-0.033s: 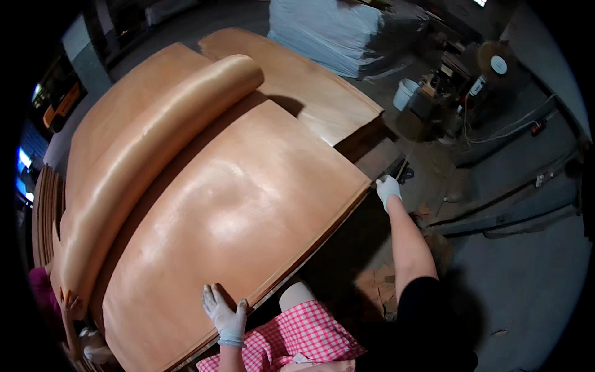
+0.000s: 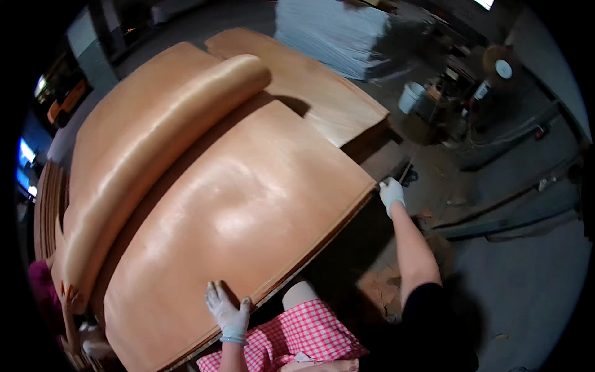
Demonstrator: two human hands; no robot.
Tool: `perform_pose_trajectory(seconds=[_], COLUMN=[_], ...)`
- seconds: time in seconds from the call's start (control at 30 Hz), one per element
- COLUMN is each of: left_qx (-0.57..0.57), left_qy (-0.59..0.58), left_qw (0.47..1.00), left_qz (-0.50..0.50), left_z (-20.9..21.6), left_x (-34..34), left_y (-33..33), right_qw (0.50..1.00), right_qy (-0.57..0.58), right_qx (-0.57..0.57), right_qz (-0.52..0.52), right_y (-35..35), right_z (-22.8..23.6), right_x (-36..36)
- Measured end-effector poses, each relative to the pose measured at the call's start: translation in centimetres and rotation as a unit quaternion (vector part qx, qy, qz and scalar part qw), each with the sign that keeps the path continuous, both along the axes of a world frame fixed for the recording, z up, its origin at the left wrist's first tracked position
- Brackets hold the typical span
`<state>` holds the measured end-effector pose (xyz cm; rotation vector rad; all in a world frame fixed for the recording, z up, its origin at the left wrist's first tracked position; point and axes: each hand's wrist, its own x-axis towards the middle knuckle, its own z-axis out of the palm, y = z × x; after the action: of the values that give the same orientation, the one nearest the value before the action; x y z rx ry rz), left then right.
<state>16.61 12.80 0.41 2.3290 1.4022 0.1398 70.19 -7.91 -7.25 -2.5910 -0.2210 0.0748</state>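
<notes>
A broad, thin sheet of tan wood veneer (image 2: 204, 260) lies on top of a stack in front of me. Its far part is bent up and back into a long, loose roll (image 2: 149, 142). My left hand (image 2: 228, 315), in a whitish glove with dirty fingertips, rests on the sheet by the near edge, fingers stretched out and thumb apart. At the right corner of the stack, my gloved right hand (image 2: 391, 193) is closed on the veneer's edge; its fingertips are partly hidden. Another person's hand (image 2: 71, 299) touches the left end of the roll.
A second veneer stack (image 2: 297, 71) lies behind to the right. Beyond it stand a bale wrapped in pale plastic (image 2: 328, 37), a white bucket (image 2: 410, 97) and a cluttered machine (image 2: 455, 87). Upright sheets (image 2: 51, 211) lean at the far left. Scraps (image 2: 378, 288) litter the floor beside me.
The view has shifted a little, so everything sits slightly further right in it. Both my hands keep their places on the veneer.
</notes>
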Motion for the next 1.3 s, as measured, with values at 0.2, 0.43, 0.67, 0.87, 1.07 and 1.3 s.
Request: perform_pose_trajectory(seconds=[0.2, 0.43, 0.67, 0.87, 1.07, 1.3], left_qx=[0.075, 0.066, -0.051, -0.255, -0.333, -0.308], left_qy=[-0.069, -0.301, -0.471, -0.578, -0.669, -0.74], left_qw=[0.994, 0.944, 0.88, 0.761, 0.621, 0.539], left_qz=[-0.032, -0.12, 0.036, 0.146, 0.24, 0.258], left_z=[-2.1, 4.0, 5.3, 2.2, 0.7, 0.7], left_x=[-1.7, -6.6, -13.9, -15.8, -15.7, -17.2], left_y=[0.8, -5.6, -10.1, -11.4, -11.7, -10.4], right_qw=[0.95, 0.792, 0.655, 0.656, 0.664, 0.721], right_qy=[0.024, 0.246, 0.442, 0.44, 0.402, 0.039], right_qx=[0.207, 0.261, 0.353, 0.308, 0.223, 0.013], right_qz=[0.231, 0.494, 0.501, 0.53, 0.59, 0.692], right_y=[3.7, 6.7, 6.2, 7.0, 8.2, 9.2], right_z=[3.4, 13.6, 14.9, 14.3, 15.2, 18.8], right_x=[-20.2, -42.1, -53.2, -56.2, -56.3, -53.9])
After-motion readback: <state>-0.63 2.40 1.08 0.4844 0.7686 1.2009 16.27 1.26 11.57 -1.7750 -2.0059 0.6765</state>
